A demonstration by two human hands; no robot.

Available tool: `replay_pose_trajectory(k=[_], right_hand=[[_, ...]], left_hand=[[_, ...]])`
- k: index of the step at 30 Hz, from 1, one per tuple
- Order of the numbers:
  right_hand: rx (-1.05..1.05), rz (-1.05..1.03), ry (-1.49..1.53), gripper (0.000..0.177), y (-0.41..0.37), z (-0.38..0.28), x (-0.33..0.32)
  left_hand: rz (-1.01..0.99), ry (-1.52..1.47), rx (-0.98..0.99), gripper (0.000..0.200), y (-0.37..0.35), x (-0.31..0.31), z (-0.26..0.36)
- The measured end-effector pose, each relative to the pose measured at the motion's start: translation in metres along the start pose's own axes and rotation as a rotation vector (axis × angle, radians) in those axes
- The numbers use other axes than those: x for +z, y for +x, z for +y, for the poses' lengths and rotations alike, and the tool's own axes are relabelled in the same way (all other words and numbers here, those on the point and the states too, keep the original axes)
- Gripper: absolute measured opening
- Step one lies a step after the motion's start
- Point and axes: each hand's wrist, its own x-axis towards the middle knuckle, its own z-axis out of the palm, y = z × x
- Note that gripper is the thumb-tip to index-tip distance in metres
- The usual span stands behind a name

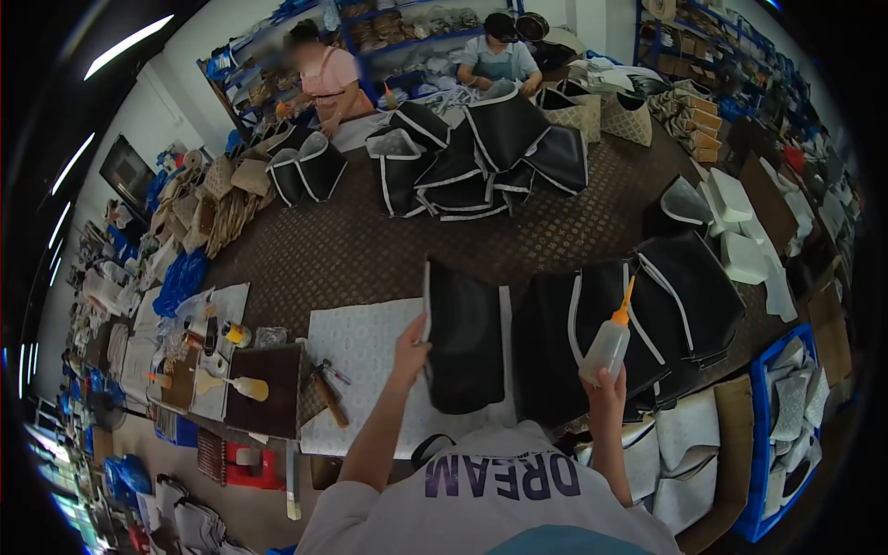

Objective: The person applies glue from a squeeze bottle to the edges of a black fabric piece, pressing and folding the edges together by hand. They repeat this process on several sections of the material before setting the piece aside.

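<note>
My left hand (412, 353) grips the left, white-trimmed edge of a black leather-like piece (465, 338), which stands on the white patterned sheet (365, 347). My right hand (606, 396) is wrapped around the base of a translucent squeeze bottle (606, 350) with an orange pointed nozzle, its tip upward. The bottle is held over a row of black pieces with pale edging (546, 324), right of the piece in my left hand. Left of my left hand, a wooden-handled tool (330, 400) and a pen-like item (337, 372) lie on the sheet.
A pile of black pieces (504, 129) sits across the brown table (370, 250). Two people (331, 83) work beyond it. A box of bottles (264, 398) is at left; white blocks (743, 254) and a blue crate (760, 444) are at right.
</note>
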Motion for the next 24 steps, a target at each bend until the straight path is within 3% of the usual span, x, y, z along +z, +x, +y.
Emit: replay_pose_trajectory(k=[1,3,5,6,7,10,12,15,17,18,22,23,24], right_hand=[[-0.001,0.001,0.009,0.059,0.000,0.000,0.001],[0.011,-0.019,-0.023,0.060,0.002,0.000,0.004],[0.018,-0.049,-0.054,0.060,0.005,0.002,0.014],[0.023,-0.065,-0.072,0.060,0.006,0.004,0.022],[0.029,-0.083,-0.092,0.060,0.009,0.008,0.032],[0.083,-0.146,-0.085,0.061,0.016,0.031,0.062],[0.139,-0.172,-0.099,0.061,0.011,0.039,0.090],[0.248,-0.271,-0.155,0.059,0.008,0.061,0.121],[0.287,-0.245,-0.153,0.057,0.003,0.082,0.137],[0.319,-0.206,-0.118,0.065,-0.001,0.091,0.146],[0.391,-0.220,-0.087,0.056,0.002,0.154,0.136],[0.420,-0.064,-0.187,0.057,0.000,0.167,0.135],[0.446,0.083,-0.292,0.059,-0.001,0.182,0.136]], left_hand=[[-0.003,-0.137,-0.049,0.067,-0.002,-0.032,-0.010],[-0.016,-0.091,-0.179,0.059,-0.020,-0.074,-0.016],[0.064,0.784,-0.257,0.059,-0.025,-0.117,-0.092],[0.107,1.006,-0.089,0.061,-0.032,-0.128,-0.145],[0.069,1.058,-0.288,0.059,-0.039,-0.112,-0.128],[0.278,1.068,-0.183,0.054,-0.055,-0.088,-0.168],[0.435,1.099,-0.182,0.052,-0.068,-0.067,-0.146],[0.494,1.100,-0.264,0.050,-0.065,-0.061,-0.129],[0.501,1.026,-0.229,0.050,-0.063,-0.068,-0.121],[0.507,0.991,-0.212,0.050,-0.060,-0.072,-0.121],[0.423,0.624,-0.409,0.045,-0.042,-0.082,-0.147],[0.427,0.557,-0.430,0.045,-0.042,-0.079,-0.141],[0.258,0.469,-0.462,0.051,-0.034,-0.086,-0.164]])
